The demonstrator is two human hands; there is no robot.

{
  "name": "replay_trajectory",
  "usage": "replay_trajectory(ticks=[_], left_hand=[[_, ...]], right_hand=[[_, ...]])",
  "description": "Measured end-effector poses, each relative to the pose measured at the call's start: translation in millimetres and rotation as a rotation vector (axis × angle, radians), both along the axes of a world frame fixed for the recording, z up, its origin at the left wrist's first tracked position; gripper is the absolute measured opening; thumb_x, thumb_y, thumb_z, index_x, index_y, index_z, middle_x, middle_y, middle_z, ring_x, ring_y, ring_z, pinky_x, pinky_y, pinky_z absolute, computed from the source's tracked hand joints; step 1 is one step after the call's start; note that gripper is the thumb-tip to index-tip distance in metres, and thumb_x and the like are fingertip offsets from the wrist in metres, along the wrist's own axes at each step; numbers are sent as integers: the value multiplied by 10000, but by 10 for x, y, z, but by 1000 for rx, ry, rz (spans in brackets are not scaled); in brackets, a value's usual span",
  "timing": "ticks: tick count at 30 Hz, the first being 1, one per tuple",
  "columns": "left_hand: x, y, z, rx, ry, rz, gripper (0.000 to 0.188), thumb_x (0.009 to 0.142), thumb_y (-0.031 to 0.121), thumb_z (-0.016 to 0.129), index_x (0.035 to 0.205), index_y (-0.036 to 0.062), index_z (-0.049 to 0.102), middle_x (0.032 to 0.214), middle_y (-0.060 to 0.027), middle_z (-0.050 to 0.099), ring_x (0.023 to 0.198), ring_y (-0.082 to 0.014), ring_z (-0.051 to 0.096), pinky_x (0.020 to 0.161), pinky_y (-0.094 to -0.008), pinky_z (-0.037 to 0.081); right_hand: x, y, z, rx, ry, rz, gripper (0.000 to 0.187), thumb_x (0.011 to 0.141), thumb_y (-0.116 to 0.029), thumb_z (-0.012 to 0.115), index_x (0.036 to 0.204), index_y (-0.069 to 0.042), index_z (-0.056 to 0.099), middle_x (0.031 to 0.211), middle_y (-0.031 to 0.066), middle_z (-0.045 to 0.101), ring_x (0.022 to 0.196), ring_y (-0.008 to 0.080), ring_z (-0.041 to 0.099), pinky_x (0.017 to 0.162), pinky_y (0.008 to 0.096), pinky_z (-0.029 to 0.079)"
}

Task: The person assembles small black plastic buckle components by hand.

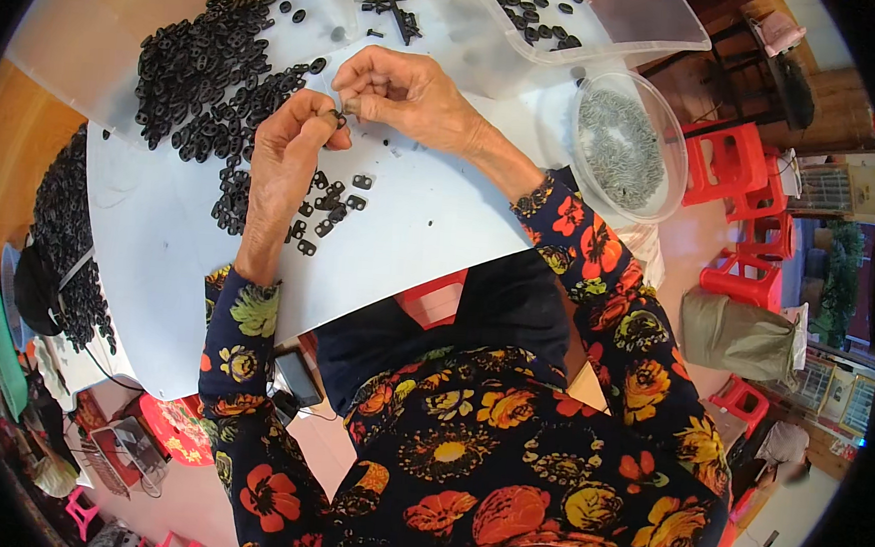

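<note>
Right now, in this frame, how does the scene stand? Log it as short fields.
Left hand: pinching a small black piece
Right hand: fingertips close to that piece; own grip unclear
Table: white
Pile: many black pieces, beyond the left hand
Loose pieces: black, right of the left forearm
Tub: round, clear, holding small metal pieces

Dark top (pixel 506 458) — red, yellow flowers (pixel 511 517) — 2 matching sleeves (pixel 643 356); dark trousers (pixel 520 309).
</note>
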State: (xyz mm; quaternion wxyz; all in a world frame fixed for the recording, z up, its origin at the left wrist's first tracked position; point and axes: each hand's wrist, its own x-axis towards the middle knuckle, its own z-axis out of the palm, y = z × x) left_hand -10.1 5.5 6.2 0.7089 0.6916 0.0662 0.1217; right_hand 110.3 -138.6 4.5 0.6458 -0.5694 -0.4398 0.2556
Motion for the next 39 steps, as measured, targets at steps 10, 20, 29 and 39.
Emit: replay_trajectory(ticks=[10, 20, 29, 39], left_hand=[[6, -16, -39, 67, -10, 5, 88, 875, 57, 501, 898, 19, 577, 750, 7, 579, 707, -75, 561, 704, -230, 463], [24, -90, -49, 48, -58, 47, 76, 909, 35, 506, 931, 19, 576, 790, -10, 617, 744, -88, 611, 709, -234, 480], [2, -108, 13, -60, -81, 26, 76, 916, 49, 508, 940, 20, 574, 821, -27, 631, 771, -108, 621, 725, -244, 483], [-1, -222, -12, 16, -161, 102, 68, 892, 7, 515, 942, 7, 562, 828, -12, 610, 774, -90, 606, 734, -219, 462]], right_hand=[[-8, -8, -4, -43, -33, -13, 198, 849, -17, 609, 1044, -28, 573, 881, 3, 632, 813, 49, 572, 742, 211, 471], [-7, -30, 21, -41, -90, -78, 151, 843, -28, 613, 991, -3, 627, 819, -14, 617, 741, 47, 554, 694, 205, 471], [-54, 13, 23, -3, -102, -150, 127, 883, -104, 616, 953, -11, 666, 723, -39, 591, 652, 22, 481, 585, 178, 412], [-171, 31, 6, 14, -126, -272, 189, 860, -145, 629, 754, 10, 609, 637, 25, 600, 555, 53, 477, 521, 224, 424]])
